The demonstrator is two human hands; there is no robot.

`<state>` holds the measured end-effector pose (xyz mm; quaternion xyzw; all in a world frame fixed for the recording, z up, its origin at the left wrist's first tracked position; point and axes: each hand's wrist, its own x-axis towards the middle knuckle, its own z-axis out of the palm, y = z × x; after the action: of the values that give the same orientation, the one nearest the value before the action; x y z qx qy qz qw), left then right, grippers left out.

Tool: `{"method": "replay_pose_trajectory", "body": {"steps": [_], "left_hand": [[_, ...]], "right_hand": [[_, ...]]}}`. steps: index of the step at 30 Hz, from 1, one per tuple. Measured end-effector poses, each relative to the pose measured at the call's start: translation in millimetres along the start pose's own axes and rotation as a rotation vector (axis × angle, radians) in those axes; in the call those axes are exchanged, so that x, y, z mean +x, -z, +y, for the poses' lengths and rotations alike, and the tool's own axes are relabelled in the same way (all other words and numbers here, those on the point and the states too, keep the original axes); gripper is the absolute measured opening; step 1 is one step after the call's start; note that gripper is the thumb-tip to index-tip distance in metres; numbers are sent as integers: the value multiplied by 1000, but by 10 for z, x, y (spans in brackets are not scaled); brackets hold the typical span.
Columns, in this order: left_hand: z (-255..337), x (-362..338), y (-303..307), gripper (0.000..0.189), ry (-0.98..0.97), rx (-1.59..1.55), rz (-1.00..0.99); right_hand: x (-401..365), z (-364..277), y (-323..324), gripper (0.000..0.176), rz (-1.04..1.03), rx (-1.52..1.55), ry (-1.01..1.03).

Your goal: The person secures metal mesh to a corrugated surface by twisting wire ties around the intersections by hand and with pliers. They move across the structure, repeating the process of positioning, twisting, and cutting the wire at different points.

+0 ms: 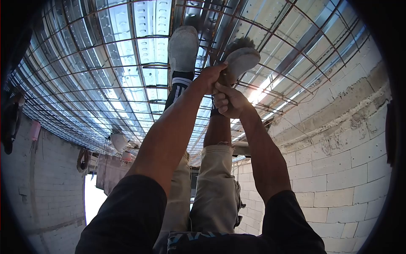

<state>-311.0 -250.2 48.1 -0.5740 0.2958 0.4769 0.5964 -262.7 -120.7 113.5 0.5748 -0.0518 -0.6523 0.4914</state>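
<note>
A grey shoe [242, 61] sits tilted on my right foot, over a mesh of steel bars. My left hand [210, 78] has its fingers closed at the inner side of this shoe. Just below it, beside the ankle, my right hand [231, 101] is closed, with the fingers curled and the thumb pointing up. What lies in the right hand's grip is hidden. The other grey shoe [183, 48] is on my left foot, above a dark striped sock [181, 80], and no hand touches it.
Rusty rebar mesh [144, 65] runs over shiny corrugated metal decking [120, 25], with gaps between the bars. A pale block wall [338, 180] rises on the right and another block wall [55, 169] on the left. A grey cloth [112, 171] hangs at the left.
</note>
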Motion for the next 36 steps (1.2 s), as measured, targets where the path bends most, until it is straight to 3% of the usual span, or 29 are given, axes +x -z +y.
{"method": "replay_pose_trajectory", "body": {"steps": [4, 5, 6, 8, 9, 10, 12, 15, 16, 17, 19, 20, 24, 27, 29, 31, 34, 35, 36], "left_hand": [[-65, 80, -50, 35, -51, -58, 8], [-169, 343, 20, 35, -165, 101, 66], [-371, 787, 174, 35, -279, 261, 123], [-332, 807, 46, 35, -321, 354, 253], [-134, 356, -255, 36, -242, 288, 323], [-37, 86, -431, 37, -155, 225, 392], [-194, 533, -236, 40, -206, 695, 357], [-163, 622, -115, 44, -313, 1048, 309], [-148, 522, -98, 45, -295, 935, 291], [-113, 375, -101, 47, -277, 822, 276], [-78, 75, -214, 49, -127, 240, 218], [-34, -87, -245, 50, -83, 245, 196], [97, -219, -72, 49, -5, 208, 86], [17, -80, 2, 42, -96, 87, 42], [-10, -15, -1, 38, -185, 65, 11], [16, 14, -2, 35, -136, 142, 92], [1, -23, -73, 32, -223, 101, 246], [-23, -17, -101, 31, -276, 60, 301], [-26, -11, -110, 29, -248, 12, 273]], "right_hand": [[-78, 24, 2, 30, 127, -295, 84], [-124, -20, -13, 32, 176, -400, 106], [-228, -74, -97, 37, 289, -632, 126], [-460, -189, -305, 48, 516, -1109, 170], [-334, -16, -67, 50, 830, -1371, 468], [-279, 7, -29, 47, 908, -1503, 541], [-165, 119, -86, 42, 1066, -1757, 669], [-67, 85, -247, 35, 1079, -1722, 429], [-24, 97, -270, 34, 1075, -1673, 351], [-92, 112, -376, 32, 1037, -1693, 406], [145, 32, 108, 32, 800, -1981, 566], [219, 9, 296, 33, 674, -2113, 650], [-70, -35, 9, 37, 198, -369, 203], [7, 44, 135, 40, 30, -71, 158], [3, 115, 89, 42, 5, -54, 198], [-13, 158, 51, 43, 19, -54, 207], [71, 88, 222, 41, 497, -803, 383], [1, -1, 245, 39, 725, -1306, 540], [-49, -33, 254, 38, 778, -1326, 593]]}}
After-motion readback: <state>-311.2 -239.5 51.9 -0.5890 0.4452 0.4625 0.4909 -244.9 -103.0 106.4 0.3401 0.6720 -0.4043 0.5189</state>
